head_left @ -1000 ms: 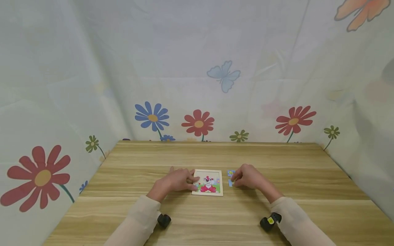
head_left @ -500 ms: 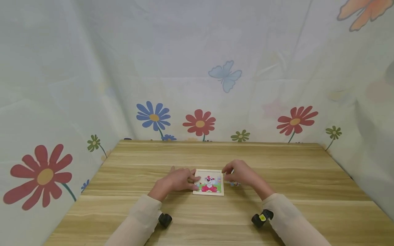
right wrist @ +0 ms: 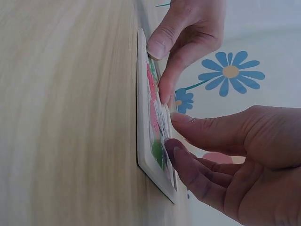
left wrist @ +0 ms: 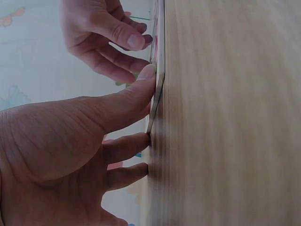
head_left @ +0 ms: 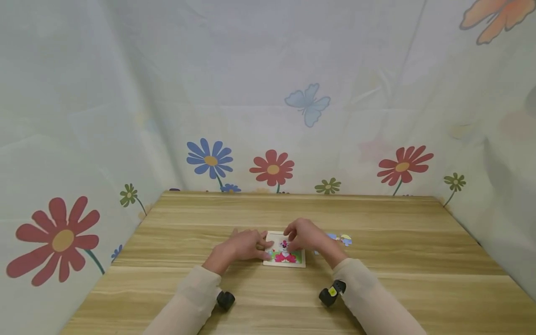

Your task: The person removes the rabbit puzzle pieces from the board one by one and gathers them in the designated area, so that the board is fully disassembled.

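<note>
A square wooden puzzle board (head_left: 284,265) with a pink-and-white cartoon animal lies flat on the table. My left hand (head_left: 244,245) grips its left side; in the left wrist view the thumb (left wrist: 147,72) presses on the rim while two fingertips touch the table beyond. Over the board's upper right is my right hand (head_left: 305,235). Its thumb (right wrist: 181,117) and fingers (right wrist: 176,153) are curled close to the board's surface, around what seems to be a puzzle piece, mostly hidden by the fingertips. Part of the picture is covered by this hand.
Loose blue and yellow puzzle pieces (head_left: 345,240) lie right of the board, partly behind the right wrist. The wooden table (head_left: 209,209) ends at a flower-printed cloth (head_left: 234,107) at the back. Dark cameras (head_left: 226,300) sit on both wrists.
My right hand has moved left from the loose pieces to above the board, uncovering pieces on the right. The left hand has stayed on the board's left side.
</note>
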Demonstrator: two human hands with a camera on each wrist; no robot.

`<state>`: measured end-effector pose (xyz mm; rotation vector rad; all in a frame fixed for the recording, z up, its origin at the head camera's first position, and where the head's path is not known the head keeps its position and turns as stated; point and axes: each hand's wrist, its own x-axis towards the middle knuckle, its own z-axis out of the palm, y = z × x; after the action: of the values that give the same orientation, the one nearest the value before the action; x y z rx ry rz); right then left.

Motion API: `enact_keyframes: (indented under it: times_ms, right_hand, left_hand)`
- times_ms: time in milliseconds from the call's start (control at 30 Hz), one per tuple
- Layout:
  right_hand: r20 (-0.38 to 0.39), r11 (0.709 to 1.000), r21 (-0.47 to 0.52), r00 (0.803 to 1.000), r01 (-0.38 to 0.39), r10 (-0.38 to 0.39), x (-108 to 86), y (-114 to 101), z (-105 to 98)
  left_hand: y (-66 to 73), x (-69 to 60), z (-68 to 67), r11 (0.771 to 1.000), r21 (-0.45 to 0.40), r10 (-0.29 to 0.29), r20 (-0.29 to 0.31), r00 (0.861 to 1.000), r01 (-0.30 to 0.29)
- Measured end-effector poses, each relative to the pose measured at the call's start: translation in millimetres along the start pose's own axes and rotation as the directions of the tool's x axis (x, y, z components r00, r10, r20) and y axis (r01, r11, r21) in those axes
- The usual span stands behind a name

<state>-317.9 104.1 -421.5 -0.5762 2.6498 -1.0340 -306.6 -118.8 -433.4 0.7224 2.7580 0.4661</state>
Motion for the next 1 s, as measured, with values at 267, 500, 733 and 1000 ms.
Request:
enact_keyframes:
  times_ms: [267, 500, 733, 1000]
  right_hand:
    - [-0.008, 0.998, -0.06, 1.0, 0.01, -0.01, 5.7, 0, 10]
    - [-0.002, 0.998, -0.059, 1.0, 0.01, -0.01, 6.8, 3, 10]
    - [0.008, 0.999, 0.029, 0.999, 0.043, -0.043, 7.0, 9, 7]
    - [0.034, 0.992, 0.12, 0.999, 0.037, -0.041, 5.4, 11, 3]
  left_hand:
    - [-1.3, 0.1, 1.9, 1.0, 0.009, 0.009, -0.006, 1.0, -0.009]
    - [-0.7, -0.4, 1.9, 1.0, -0.008, 0.013, -0.006, 1.0, -0.013]
    - [1.4, 0.2, 0.2, 1.0, -0.006, 0.014, -0.004, 1.0, -0.015]
    - [2.2, -0.8, 0.0, 1.0, 0.028, -0.007, -0.004, 1.0, 0.007]
